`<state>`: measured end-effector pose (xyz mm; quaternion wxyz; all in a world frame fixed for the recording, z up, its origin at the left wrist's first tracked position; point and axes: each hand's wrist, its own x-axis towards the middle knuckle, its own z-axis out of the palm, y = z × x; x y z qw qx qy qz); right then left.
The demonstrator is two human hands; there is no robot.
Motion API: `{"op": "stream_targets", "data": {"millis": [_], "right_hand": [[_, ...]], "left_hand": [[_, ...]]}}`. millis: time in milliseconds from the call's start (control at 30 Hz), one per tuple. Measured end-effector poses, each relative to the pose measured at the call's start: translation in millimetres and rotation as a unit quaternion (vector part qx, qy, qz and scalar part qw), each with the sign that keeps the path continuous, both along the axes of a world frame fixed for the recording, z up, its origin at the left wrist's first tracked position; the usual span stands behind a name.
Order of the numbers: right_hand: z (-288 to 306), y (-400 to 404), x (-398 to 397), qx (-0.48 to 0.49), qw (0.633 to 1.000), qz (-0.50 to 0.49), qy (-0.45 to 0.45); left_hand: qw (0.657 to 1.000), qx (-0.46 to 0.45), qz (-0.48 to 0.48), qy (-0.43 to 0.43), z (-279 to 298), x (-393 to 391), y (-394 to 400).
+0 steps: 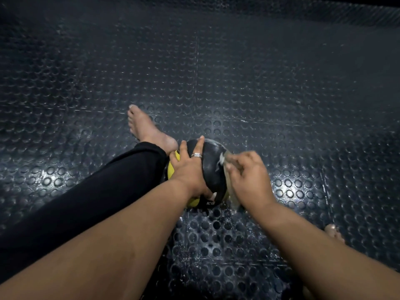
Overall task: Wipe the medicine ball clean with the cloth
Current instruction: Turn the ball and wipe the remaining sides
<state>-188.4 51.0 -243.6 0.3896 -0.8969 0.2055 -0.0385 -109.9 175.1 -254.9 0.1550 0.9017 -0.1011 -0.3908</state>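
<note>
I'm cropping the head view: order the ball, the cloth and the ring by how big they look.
1. Ball, largest, though partly hidden by the left hand.
2. Cloth, mostly hidden by the right hand.
3. Ring, smallest.

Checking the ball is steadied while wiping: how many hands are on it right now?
2. The left hand lies spread on top of the medicine ball; the right hand presses the cloth against its right side.

We see the medicine ball (211, 163) on the floor (259, 83) just right of the outstretched leg (97, 191) and foot (147, 128), the left hand (188, 172) on its left side and the right hand (249, 176) with the cloth (230, 191) against its right.
</note>
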Motion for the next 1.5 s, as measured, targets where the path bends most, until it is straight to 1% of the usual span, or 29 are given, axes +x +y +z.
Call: {"op": "stream_targets", "data": {"millis": [33, 67, 133, 167, 233, 300, 433, 533, 633, 700, 767, 900, 967, 1133, 1200, 1367, 1500], "right_hand": [[2.9, 7.5, 11.2, -0.004, 1.0, 0.01, -0.014], [3.3, 13.8, 19.6, -0.019, 0.999, 0.045, -0.014], [-4.1, 21.0, 25.5, -0.07, 0.989, 0.129, 0.015], [-7.9, 20.1, 26.1, -0.09, 0.984, 0.15, 0.03], [-9.7, 15.9, 28.1, -0.106, 0.982, 0.149, 0.044], [-7.5, 16.7, 31.0, -0.102, 0.986, 0.127, 0.045], [-10.4, 16.3, 35.3, -0.068, 0.995, 0.055, 0.052], [-14.3, 16.2, 39.1, -0.024, 0.997, -0.031, 0.065], [-16.2, 1.6, 52.6, 0.013, 0.984, -0.133, 0.115], [-16.6, -13.2, 61.2, 0.018, 0.975, -0.151, 0.164], [-15.0, -17.4, 58.7, 0.003, 0.981, -0.106, 0.162], [-7.3, 5.5, 23.4, -0.039, 0.997, 0.012, 0.073], [-7.8, 8.6, 13.6, -0.054, 0.997, 0.022, 0.054], [-19.4, -5.2, 53.6, -0.036, 0.993, -0.062, 0.092], [-19.8, -5.4, 58.6, -0.032, 0.992, -0.072, 0.096], [-10.2, 11.8, 15.8, -0.068, 0.997, 0.02, 0.033], [-15.0, 2.5, 0.6, -0.097, 0.988, 0.116, -0.007]], "left_hand": [[1.0, 0.007, 0.001, -0.001, -0.2, -0.3, 0.4], [1.0, 0.006, -0.011, -0.009, -0.6, -0.2, 0.4], [0.997, 0.009, -0.065, -0.038, -1.9, -2.1, 1.8], [0.996, 0.002, -0.076, -0.038, -2.6, -3.2, 2.1], [0.998, -0.004, -0.05, -0.026, -7.2, -4.0, 2.2], [0.999, -0.003, -0.032, -0.035, -12.3, -3.5, 0.9], [1.0, -0.014, 0.019, 0.001, 1.9, -6.8, -6.5], [1.0, -0.006, 0.023, -0.015, 6.9, -10.4, -13.7], [1.0, 0.008, 0.024, -0.008, 5.1, -11.6, -22.5], [1.0, 0.015, 0.021, -0.005, 7.4, -13.5, -23.7], [1.0, 0.015, 0.021, 0.002, 7.6, -13.8, -21.4], [1.0, 0.008, 0.017, 0.004, 5.6, -15.0, -12.6], [1.0, 0.006, 0.017, -0.001, 5.5, -18.3, -12.4], [1.0, 0.007, 0.001, 0.0, 5.0, -20.7, -14.2], [1.0, 0.011, 0.004, 0.007, 6.5, -17.6, -12.8], [1.0, 0.004, 0.01, -0.002, 3.2, -19.1, -11.0], [1.0, 0.008, 0.003, 0.001, 3.6, -18.6, -11.0]]}}
